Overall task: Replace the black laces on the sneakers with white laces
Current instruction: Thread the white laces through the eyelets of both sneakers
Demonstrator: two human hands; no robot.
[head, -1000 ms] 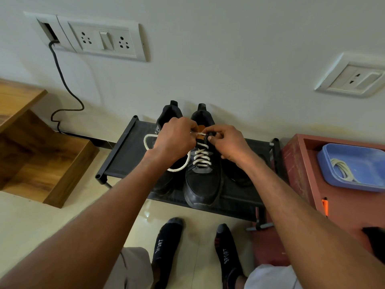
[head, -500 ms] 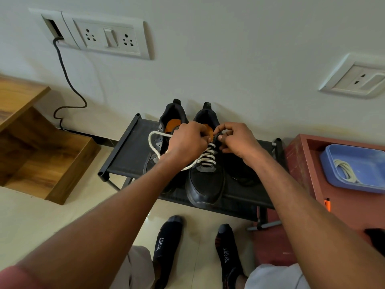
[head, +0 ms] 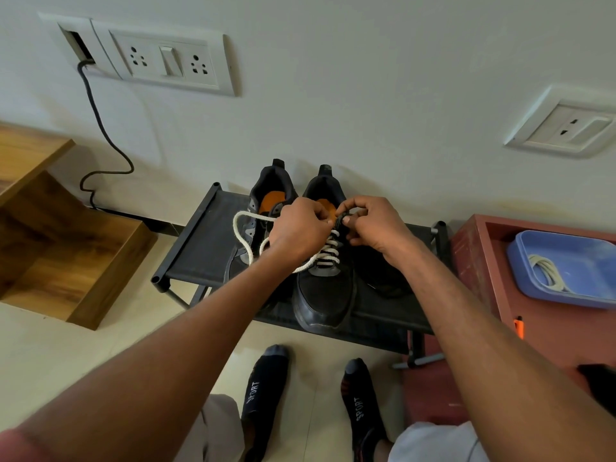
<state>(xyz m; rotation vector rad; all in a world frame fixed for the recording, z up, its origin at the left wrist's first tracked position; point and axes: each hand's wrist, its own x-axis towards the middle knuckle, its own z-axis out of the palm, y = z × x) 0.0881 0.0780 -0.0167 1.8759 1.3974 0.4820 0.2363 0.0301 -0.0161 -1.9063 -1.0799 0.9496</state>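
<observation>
Black socks (head: 263, 391) printed "SPORT", two, on the pale floor tile, nearest the viewer and just in front of the shoe rack (head: 200, 248).

Shoe rack: low, black fabric shelf on a dark tube frame, set against the wall; the landmark for all entries below.

Right sneaker (head: 325, 291): black, on the rack's shelf, toe toward the viewer. White lace (head: 328, 253) threaded crosswise through its lower eyelets; the loose length loops out to the left over the neighbouring shoe.

Left sneaker (head: 266, 195): black, orange insole showing, on the shelf touching the right sneaker; much of it is hidden by the forearm.

Left hand (head: 298, 228): above the sneakers, fingers curled, gripping the white lace near the top eyelets.

Right hand (head: 375, 225): just beside the left hand, thumb and forefinger pinching at the upper edge of the right sneaker; whether it pinches the lace tip or the eyelet flap cannot be told.

Red cabinet (head: 480, 261): right of the rack, touching it. On top, a blue tray (head: 583, 261) holding a coiled white lace (head: 546, 271).

Wooden shelf unit (head: 66, 235): left of the rack, well apart.

Wall sockets (head: 166, 58): on the wall beyond the rack, black cable (head: 100, 128) hanging down.
</observation>
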